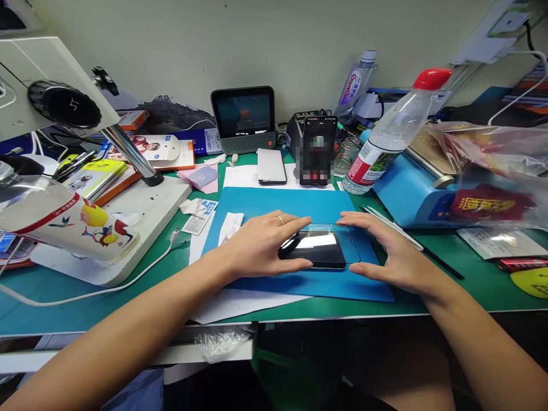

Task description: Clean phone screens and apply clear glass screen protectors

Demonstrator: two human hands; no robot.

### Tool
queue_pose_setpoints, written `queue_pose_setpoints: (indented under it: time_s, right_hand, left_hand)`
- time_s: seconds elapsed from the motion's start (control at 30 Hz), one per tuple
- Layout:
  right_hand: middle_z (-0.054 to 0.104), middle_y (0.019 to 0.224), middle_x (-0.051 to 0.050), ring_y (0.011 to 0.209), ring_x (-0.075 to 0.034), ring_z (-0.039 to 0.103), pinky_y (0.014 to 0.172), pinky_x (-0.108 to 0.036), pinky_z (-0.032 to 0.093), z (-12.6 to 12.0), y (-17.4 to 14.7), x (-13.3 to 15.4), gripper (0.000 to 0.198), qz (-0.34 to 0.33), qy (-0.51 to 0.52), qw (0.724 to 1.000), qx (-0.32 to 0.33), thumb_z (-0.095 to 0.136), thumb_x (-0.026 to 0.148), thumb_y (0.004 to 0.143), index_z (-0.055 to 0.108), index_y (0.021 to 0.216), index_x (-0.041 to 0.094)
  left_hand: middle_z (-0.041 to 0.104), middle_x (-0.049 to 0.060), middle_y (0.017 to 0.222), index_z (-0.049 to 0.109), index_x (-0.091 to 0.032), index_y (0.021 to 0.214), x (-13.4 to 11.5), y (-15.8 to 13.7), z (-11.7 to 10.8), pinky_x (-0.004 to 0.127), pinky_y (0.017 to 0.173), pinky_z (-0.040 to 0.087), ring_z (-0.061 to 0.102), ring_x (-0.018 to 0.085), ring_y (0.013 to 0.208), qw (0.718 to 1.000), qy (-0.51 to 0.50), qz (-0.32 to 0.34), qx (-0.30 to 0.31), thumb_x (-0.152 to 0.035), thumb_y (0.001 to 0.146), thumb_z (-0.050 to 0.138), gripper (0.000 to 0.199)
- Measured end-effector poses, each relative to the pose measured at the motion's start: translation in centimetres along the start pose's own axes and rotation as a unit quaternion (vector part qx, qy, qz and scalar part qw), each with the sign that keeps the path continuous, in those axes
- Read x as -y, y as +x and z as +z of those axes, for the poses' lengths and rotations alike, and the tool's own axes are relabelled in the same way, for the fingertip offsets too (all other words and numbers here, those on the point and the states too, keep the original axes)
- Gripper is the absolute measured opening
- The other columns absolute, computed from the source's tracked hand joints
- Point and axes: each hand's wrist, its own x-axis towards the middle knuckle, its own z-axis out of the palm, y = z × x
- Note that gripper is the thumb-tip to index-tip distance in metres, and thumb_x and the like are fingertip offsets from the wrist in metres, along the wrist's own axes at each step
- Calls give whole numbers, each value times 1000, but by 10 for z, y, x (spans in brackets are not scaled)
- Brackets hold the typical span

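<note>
A black phone lies flat on a blue mat, a bright reflection across its glass. Over it, shifted to the right, is a clear screen protector with a thin dark border; I cannot tell whether the two touch. My left hand, with a ring on one finger, covers the phone's left end, its thumb and fingers at the long edges. My right hand spans the protector's right part, fingertips at the far edge and thumb at the near edge.
Behind the mat stand a smart display, a propped phone and a white flat case. A red-capped bottle leans at the right, near a blue box. Pens lie beside my right hand. A microscope stand is left.
</note>
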Motion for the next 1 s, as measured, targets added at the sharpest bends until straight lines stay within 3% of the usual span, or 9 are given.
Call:
queue_pose_setpoints:
  time_s: [0.13,0.27,0.43,0.67,1.0]
  right_hand:
    - [58,147,-14,139,-39,52,113,-59,43,-1,-1,5,71,19,15,1000,3,80,53,74,56,137,28]
    - [57,147,-15,139,-38,52,113,-58,43,-5,-1,12,70,39,29,999,16,80,57,73,58,132,26]
    - [56,149,-14,141,-39,50,115,-59,42,-3,-2,6,72,35,17,999,9,79,55,75,54,137,28]
    - [56,151,-11,141,-42,49,115,-61,42,1,-1,-5,79,27,-10,999,15,82,53,72,52,142,32]
    - [57,148,-7,139,-43,51,110,-63,47,2,7,-3,73,-11,-36,998,43,81,51,73,53,139,39]
  left_hand:
    - [66,16,133,45,-15,150,2,0,-3,44,99,52,62,32,122,1000,0,5,18,-63,92,63,77]
    - [61,16,141,45,-17,151,9,-4,-21,47,107,47,56,32,132,999,5,-16,36,-68,95,57,77]
    - [61,16,139,50,-14,146,15,-18,-41,47,103,48,55,33,126,998,31,-18,57,-74,89,61,83]
    - [61,15,130,56,-14,140,23,-28,-32,46,97,49,57,31,112,995,18,-37,87,-80,77,68,92]
    - [65,12,118,63,-14,130,27,-30,-35,42,91,48,58,29,106,993,33,-50,99,-65,85,72,69]
